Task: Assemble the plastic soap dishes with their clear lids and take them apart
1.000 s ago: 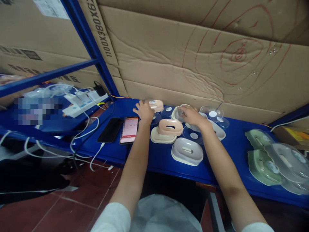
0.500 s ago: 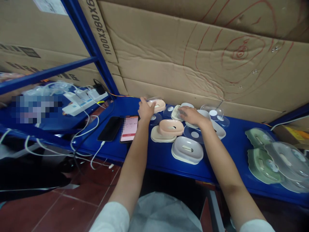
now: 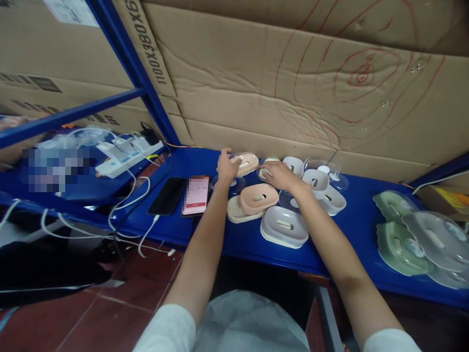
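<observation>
Touching the left end of a far peach dish (image 3: pixel 249 165), the left grip (image 3: pixel 227 168) is set moderately wide, its thumb laid over the dish; whether the dish is firmly clasped cannot be told. The right grip (image 3: pixel 281 175) is curled downward over a cream dish (image 3: pixel 263 174); its gap is hidden by the back of the hand, so its width cannot be told. Far peach dish: placed just right of the left grip, between both hands. Cream dish: placed under the right fingers, partly covered. Near peach dish (image 3: pixel 259 199): propped on a cream base (image 3: pixel 237 210), between the forearms. Front grey dish (image 3: pixel 285 225): set near the edge of the blue table (image 3: pixel 348 244). Lit phone (image 3: pixel 197 195): laid left of the left forearm.
</observation>
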The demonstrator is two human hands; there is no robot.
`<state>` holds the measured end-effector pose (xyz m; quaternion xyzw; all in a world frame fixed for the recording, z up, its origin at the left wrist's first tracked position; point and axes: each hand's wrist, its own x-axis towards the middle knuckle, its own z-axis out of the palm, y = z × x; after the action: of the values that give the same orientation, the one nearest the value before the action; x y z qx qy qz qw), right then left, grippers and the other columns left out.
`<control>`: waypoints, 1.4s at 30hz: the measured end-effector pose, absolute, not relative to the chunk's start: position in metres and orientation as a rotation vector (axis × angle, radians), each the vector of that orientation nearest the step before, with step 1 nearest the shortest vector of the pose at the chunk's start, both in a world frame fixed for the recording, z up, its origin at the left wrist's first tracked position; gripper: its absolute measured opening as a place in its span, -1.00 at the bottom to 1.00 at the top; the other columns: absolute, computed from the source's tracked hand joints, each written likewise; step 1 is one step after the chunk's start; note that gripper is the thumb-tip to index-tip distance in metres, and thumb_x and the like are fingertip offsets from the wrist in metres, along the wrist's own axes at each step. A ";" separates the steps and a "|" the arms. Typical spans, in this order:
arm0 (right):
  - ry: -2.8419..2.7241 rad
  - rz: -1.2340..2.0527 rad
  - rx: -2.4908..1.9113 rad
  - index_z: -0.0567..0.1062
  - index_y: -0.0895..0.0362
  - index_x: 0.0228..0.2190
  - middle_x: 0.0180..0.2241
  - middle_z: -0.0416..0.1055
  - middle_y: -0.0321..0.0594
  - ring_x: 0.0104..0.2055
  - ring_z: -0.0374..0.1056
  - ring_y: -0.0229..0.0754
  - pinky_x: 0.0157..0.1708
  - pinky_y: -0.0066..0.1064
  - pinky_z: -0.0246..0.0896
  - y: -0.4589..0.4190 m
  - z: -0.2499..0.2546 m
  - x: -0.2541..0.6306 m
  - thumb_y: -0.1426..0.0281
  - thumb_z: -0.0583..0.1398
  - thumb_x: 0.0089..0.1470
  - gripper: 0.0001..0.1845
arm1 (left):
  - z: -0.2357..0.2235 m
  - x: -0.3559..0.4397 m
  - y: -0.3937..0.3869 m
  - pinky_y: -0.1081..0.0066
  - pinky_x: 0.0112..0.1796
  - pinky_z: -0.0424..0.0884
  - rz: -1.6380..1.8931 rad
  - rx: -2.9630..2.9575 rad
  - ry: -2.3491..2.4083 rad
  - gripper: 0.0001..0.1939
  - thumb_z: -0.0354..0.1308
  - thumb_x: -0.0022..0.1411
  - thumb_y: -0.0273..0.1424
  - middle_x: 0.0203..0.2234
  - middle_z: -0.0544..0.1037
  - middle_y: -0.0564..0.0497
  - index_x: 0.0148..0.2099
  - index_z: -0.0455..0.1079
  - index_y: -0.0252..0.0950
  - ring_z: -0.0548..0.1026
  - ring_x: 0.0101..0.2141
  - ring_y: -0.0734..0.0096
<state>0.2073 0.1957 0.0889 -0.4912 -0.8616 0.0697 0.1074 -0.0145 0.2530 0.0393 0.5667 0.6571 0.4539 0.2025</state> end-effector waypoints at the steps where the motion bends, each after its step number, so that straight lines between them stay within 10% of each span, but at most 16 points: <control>1: -2.543 0.206 -1.412 0.49 0.11 0.23 0.31 0.42 0.00 0.38 0.30 0.07 0.34 -0.02 0.13 0.195 0.085 0.201 0.45 0.10 0.36 -0.53 | 0.040 -0.013 0.253 0.05 0.19 0.39 1.293 1.609 1.801 -0.52 0.38 0.27 -0.40 0.11 0.55 -0.20 0.17 0.31 -0.17 0.51 0.17 0.04; 10: -2.508 0.217 -1.342 0.38 0.12 0.32 0.36 0.35 0.05 0.43 0.22 0.07 0.35 -0.01 0.08 0.197 0.066 0.181 0.53 0.10 0.31 -0.41 | 0.044 0.016 0.250 0.28 -0.05 0.56 1.357 1.802 1.507 -0.79 0.12 0.50 -0.28 -0.05 0.64 -0.12 0.07 0.47 -0.21 0.62 -0.07 0.23; 20: -2.485 0.248 -1.546 0.53 0.13 0.17 0.09 0.59 0.06 0.20 0.42 0.12 0.17 -0.10 0.14 0.208 0.061 0.196 0.27 0.24 0.36 -0.59 | 0.037 0.024 0.242 0.10 0.16 0.45 1.308 1.921 1.484 -0.69 0.24 0.39 -0.37 0.11 0.52 -0.22 0.15 0.46 -0.23 0.53 0.12 0.11; 37: -1.946 0.248 -1.466 0.51 0.15 0.11 -0.03 0.60 0.01 0.03 0.46 -0.04 0.11 -0.19 0.30 0.222 0.092 0.227 0.17 -0.41 0.51 -0.20 | 0.040 0.028 0.238 0.15 0.28 0.35 1.317 1.905 1.249 -0.35 0.22 0.46 -0.15 0.38 0.30 -0.33 0.46 0.17 -0.20 0.33 0.37 0.08; 42: -2.075 0.430 -1.360 0.59 0.11 0.04 0.05 0.61 -0.07 0.06 0.51 -0.07 0.09 -0.24 0.36 0.216 0.098 0.240 0.02 0.07 0.43 -0.49 | 0.031 0.030 0.242 0.16 0.17 0.48 1.357 1.815 1.245 -0.40 0.29 0.40 -0.22 0.30 0.37 -0.31 0.38 0.28 -0.22 0.46 0.25 0.07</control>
<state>0.2398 0.2164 0.0984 -0.5141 -0.7843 0.1625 0.3068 0.0300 0.2420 0.0312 0.6750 0.4630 0.5046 0.2745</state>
